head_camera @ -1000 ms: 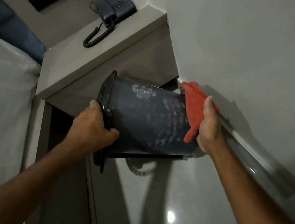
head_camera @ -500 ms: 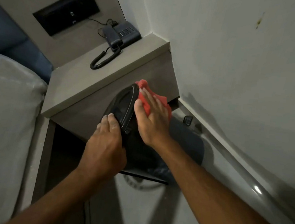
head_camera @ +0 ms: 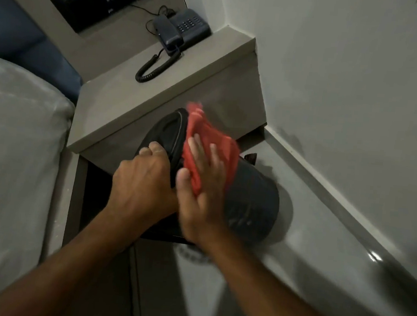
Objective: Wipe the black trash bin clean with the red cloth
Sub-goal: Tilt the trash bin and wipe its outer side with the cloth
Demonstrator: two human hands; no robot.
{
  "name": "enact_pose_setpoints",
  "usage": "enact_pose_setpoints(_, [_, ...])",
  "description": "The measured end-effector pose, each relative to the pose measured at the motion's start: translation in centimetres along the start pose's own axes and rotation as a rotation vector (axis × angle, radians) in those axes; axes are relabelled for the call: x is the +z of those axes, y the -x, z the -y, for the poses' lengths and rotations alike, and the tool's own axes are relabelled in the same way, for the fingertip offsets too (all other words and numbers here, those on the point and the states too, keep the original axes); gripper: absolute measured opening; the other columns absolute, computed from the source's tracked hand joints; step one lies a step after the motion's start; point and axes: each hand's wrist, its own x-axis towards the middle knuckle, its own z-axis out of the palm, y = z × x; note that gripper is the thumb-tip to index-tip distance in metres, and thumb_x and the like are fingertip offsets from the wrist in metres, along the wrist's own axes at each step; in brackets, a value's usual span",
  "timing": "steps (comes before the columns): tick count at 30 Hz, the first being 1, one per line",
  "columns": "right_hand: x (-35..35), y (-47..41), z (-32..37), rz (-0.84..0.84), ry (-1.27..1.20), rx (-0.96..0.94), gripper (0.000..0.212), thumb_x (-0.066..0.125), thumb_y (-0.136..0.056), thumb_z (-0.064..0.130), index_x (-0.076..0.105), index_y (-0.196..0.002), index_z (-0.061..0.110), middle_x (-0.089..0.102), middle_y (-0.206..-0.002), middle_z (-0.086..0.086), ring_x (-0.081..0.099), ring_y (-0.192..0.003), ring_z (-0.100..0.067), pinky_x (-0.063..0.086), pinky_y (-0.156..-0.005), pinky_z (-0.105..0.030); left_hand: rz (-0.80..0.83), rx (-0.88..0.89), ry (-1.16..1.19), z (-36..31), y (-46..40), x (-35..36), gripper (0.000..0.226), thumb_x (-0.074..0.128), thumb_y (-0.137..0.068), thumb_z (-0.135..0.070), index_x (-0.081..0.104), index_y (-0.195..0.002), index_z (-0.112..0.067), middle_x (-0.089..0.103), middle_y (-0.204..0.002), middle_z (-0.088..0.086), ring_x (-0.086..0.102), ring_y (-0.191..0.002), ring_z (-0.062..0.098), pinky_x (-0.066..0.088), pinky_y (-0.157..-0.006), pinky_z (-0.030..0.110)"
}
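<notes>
The round black plastic trash bin (head_camera: pixel 251 202) is tipped on its side, lid end up toward the grey bedside worktop (head_camera: pixel 121 105), base angled down toward the glossy grey floor (head_camera: pixel 316 243). It hangs just in front of the worktop's front edge, close to the white wall (head_camera: pixel 347 81).

Left hand (head_camera: pixel 141 189) is at the lid end, fingers (head_camera: pixel 152 150) curled closed over the bin's dark rim, gripping it. Right hand (head_camera: pixel 199 195) lies flat, fingers (head_camera: pixel 198 147) spread open and pressing the crumpled red cloth (head_camera: pixel 208 142) against the upper side of the bin, right beside the lid rim. The cloth bunches up past the fingertips and stands above the rim; its top edge is blurred. The thumb sits just under the cloth, touching the left hand's knuckles.

Pale smudges show on the bin's dark side wall lower down, below the right hand.

Up on the worktop, a dark corded desk telephone (head_camera: pixel 183 29) sits at the back corner, its coiled cord (head_camera: pixel 155 65) trailing forward. A white plastic-wrapped mattress (head_camera: pixel 13 153) fills the left side, touching the worktop's side.
</notes>
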Motion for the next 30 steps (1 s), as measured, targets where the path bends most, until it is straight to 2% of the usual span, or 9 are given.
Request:
enact_pose_setpoints(3, [1.9, 2.5, 0.3, 0.041, 0.036, -0.086, 0.071, 0.012, -0.104, 0.062, 0.029, -0.16, 0.022, 0.028, -0.17, 0.0, 0.009, -0.16, -0.021, 0.005, -0.128, -0.047, 0.037, -0.02, 0.033, 1.8, 0.3, -0.2, 0.061, 0.063, -0.071, -0.061, 0.051, -0.098, -0.008, 0.051, -0.068, -0.004, 0.05, -0.049, 0.01, 0.044, -0.043, 0.023])
enact_pose_setpoints(6, [-0.4, 7.8, -7.3, 0.027, 0.376, -0.221, 0.066, 0.019, -0.106, 0.054, 0.031, -0.158, 0.014, 0.028, -0.167, -0.017, 0.016, -0.157, -0.039, 0.021, -0.121, -0.066, 0.101, -0.086, 0.044, 3.5, 0.2, -0.2, 0.042, 0.072, -0.072, -0.044, 0.052, -0.088, -0.011, 0.051, -0.063, -0.005, 0.052, -0.05, 0.01, 0.04, -0.039, 0.023])
enact_pose_setpoints(10, [-3.9, 9.0, -13.7, -0.205, 0.389, 0.305, 0.068, 0.028, -0.102, 0.051, 0.016, -0.156, 0.012, 0.02, -0.166, -0.025, 0.013, -0.154, -0.048, 0.02, -0.119, -0.071, 0.07, -0.095, -0.011, 3.8, -0.2, -0.2, 0.038, 0.071, -0.072, -0.043, 0.047, -0.069, -0.013, 0.046, -0.057, -0.002, 0.042, -0.047, 0.01, 0.025, -0.041, 0.021])
enact_pose_setpoints(12, [-3.3, 6.7, -12.3, -0.272, 0.342, 0.417, 0.07, 0.029, -0.097, 0.048, 0.016, -0.155, 0.012, 0.021, -0.167, -0.024, 0.013, -0.155, -0.046, 0.016, -0.121, -0.069, 0.08, -0.113, -0.018, 3.6, -0.3, -0.4, 0.039, 0.072, -0.073, -0.042, 0.044, -0.067, -0.015, 0.045, -0.056, -0.003, 0.041, -0.045, 0.008, 0.023, -0.04, 0.02])
enact_pose_setpoints(17, [2.3, 3.6, -4.5, -0.053, 0.369, -0.104, 0.065, 0.02, -0.106, 0.056, 0.023, -0.162, 0.023, 0.023, -0.172, -0.005, 0.01, -0.159, -0.032, 0.003, -0.127, -0.052, 0.112, -0.118, -0.058, 2.8, -0.7, -0.8, 0.043, 0.075, -0.074, -0.04, 0.038, -0.065, -0.021, 0.047, -0.053, -0.005, 0.043, -0.039, 0.004, 0.022, -0.032, 0.014])
enact_pose_setpoints(21, [0.0, 4.5, -8.1, 0.049, 0.43, -0.268, 0.067, 0.023, -0.105, 0.058, 0.02, -0.162, 0.021, 0.022, -0.171, -0.01, 0.013, -0.159, -0.033, 0.01, -0.127, -0.055, 0.103, -0.078, -0.049, 2.6, -0.6, -0.8, 0.044, 0.075, -0.072, -0.04, 0.037, -0.064, -0.021, 0.045, -0.054, -0.004, 0.043, -0.042, 0.006, 0.023, -0.036, 0.017])
enact_pose_setpoints(24, [-3.6, 6.5, -12.5, -0.004, 0.505, -0.048, 0.071, 0.023, -0.104, 0.058, 0.012, -0.162, 0.019, 0.019, -0.17, -0.011, 0.013, -0.158, -0.036, 0.014, -0.127, -0.056, 0.105, -0.015, -0.048, 1.9, -1.0, -1.0, 0.042, 0.073, -0.073, -0.042, 0.04, -0.065, -0.018, 0.046, -0.059, -0.001, 0.047, -0.046, 0.012, 0.03, -0.04, 0.02])
enact_pose_setpoints(27, [-6.9, 6.2, -14.6, 0.028, 0.529, 0.299, 0.074, 0.019, -0.097, 0.062, 0.0, -0.159, 0.026, 0.004, -0.17, -0.001, 0.005, -0.158, -0.03, 0.017, -0.125, -0.062, 0.158, -0.008, -0.067, 0.3, -1.3, -1.8, 0.037, 0.071, -0.075, -0.041, 0.051, -0.073, -0.011, 0.05, -0.067, 0.002, 0.056, -0.054, 0.021, 0.051, -0.049, 0.029])
enact_pose_setpoints(30, [-9.4, 4.8, -14.5, 0.031, 0.297, 0.472, 0.07, 0.019, -0.101, 0.061, 0.002, -0.162, 0.031, 0.008, -0.173, 0.0, 0.01, -0.159, -0.024, 0.016, -0.128, -0.054, 0.192, -0.024, -0.109, -1.7, -1.7, -2.6, 0.037, 0.07, -0.076, -0.038, 0.057, -0.085, -0.005, 0.048, -0.071, 0.004, 0.057, -0.061, 0.026, 0.052, -0.055, 0.033])
